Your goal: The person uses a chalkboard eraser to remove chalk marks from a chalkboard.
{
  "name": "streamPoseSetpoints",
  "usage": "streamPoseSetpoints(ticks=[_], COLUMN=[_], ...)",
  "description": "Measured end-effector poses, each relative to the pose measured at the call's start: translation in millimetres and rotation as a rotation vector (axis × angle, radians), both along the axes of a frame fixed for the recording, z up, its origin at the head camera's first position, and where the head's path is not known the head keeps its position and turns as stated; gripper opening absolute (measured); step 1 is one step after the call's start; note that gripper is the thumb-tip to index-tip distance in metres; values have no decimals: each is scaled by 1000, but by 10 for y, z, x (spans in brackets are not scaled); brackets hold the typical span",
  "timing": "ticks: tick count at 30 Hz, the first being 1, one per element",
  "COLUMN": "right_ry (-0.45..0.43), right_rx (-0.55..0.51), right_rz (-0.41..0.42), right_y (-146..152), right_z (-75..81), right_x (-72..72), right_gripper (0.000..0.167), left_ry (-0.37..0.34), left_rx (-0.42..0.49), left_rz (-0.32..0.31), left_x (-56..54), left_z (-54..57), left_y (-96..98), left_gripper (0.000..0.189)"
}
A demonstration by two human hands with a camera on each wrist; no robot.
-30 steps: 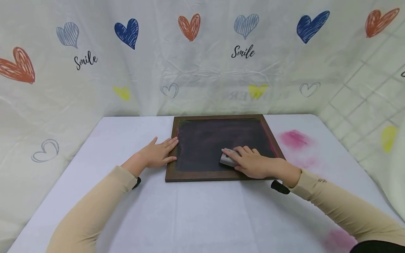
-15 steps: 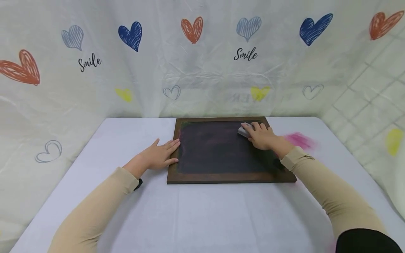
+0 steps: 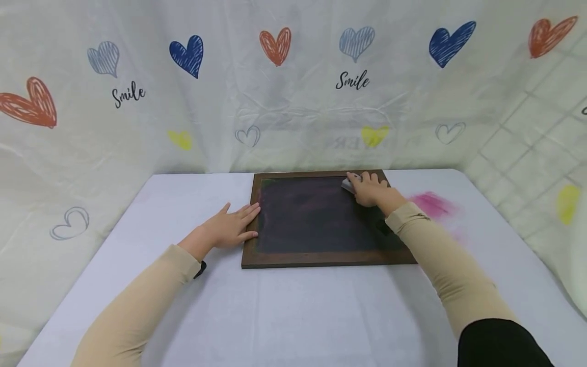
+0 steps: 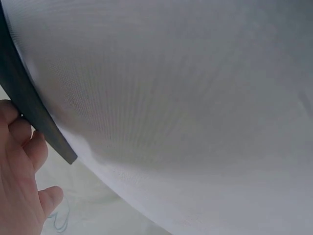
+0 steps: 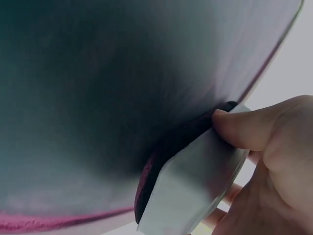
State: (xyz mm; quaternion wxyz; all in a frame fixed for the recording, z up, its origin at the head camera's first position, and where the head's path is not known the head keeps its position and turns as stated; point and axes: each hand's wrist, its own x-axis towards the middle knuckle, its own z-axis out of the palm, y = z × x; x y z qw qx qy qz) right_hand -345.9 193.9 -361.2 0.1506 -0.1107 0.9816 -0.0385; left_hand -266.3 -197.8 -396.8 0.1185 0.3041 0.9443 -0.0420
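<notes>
A dark chalkboard [image 3: 302, 224] in a brown wooden frame lies on the white-covered table. My right hand [image 3: 370, 191] grips a grey chalkboard eraser [image 3: 347, 185] near the board's top right corner. In the right wrist view the thumb and fingers clasp the eraser [image 5: 190, 181], and its dark felt [image 5: 151, 171], tinged pink, lies against the board. Pink chalk dust [image 5: 58, 221] lines the board's edge there. My left hand [image 3: 227, 227] rests with spread fingers on the left side of the frame; in the left wrist view its fingertips meet the frame's edge [image 4: 34, 107].
Pink smudges [image 3: 432, 204] mark the white tablecloth [image 3: 293, 316] right of the board. Behind the table hangs a pale curtain [image 3: 312, 97] printed with hearts and the word "Smile". A black object [image 3: 500, 344] shows at the lower right, by the right sleeve.
My right hand has moved the eraser from the lower right of the board up to its top edge, lately shifting slightly up and left. The left hand stays on the frame.
</notes>
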Motion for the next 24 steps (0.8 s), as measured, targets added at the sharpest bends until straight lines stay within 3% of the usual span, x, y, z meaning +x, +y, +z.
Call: streamPoseSetpoints(ticks=[5,13,20,24], right_ry=[26,70,44,109], right_rx=[20,91,54,33], right_rz=[69,386,660,727], right_y=[-195,-614,-819,-804], right_z=[-42,-76,-47,-78], right_x=[122,562,1025,1144], right_gripper=[68,74,73,71], left_ry=[4,6,22,20], left_rx=[-7,5,3,0], left_rz=[-2,1,-6,-5], left_x=[-1,29,15,0], left_z=[-21,-2,-16,-20], left_y=[-14,-18,-18,-12], left_gripper=[79,78,78,78])
